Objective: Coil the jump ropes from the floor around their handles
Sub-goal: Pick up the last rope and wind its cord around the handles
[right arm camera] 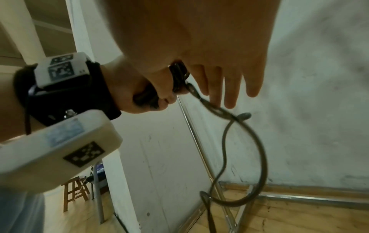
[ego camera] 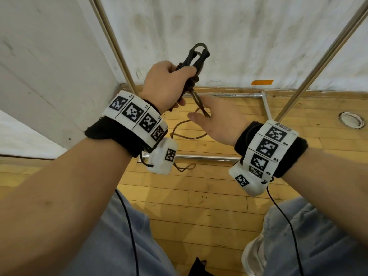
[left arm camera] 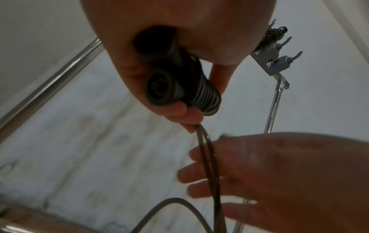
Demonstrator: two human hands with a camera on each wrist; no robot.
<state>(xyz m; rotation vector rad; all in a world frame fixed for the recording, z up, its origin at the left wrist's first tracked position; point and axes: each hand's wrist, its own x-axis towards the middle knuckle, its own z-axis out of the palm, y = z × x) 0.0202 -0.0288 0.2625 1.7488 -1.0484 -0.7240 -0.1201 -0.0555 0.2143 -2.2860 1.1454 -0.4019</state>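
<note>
Two handles [ego camera: 196, 57] gripped in left hand [ego camera: 167, 82], rope [ego camera: 200, 102] dangling against slack right hand [ego camera: 221, 118]

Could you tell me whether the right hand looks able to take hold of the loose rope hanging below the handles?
Probably yes: the right hand is open with its fingers right at the rope hanging from the handles gripped by the left hand; nothing lies between.

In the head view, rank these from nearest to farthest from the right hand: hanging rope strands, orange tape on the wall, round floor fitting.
1. Hanging rope strands: at the right hand's fingertips.
2. Orange tape: on the wall, up and right.
3. Round floor fitting: on the floor, far right.
</note>
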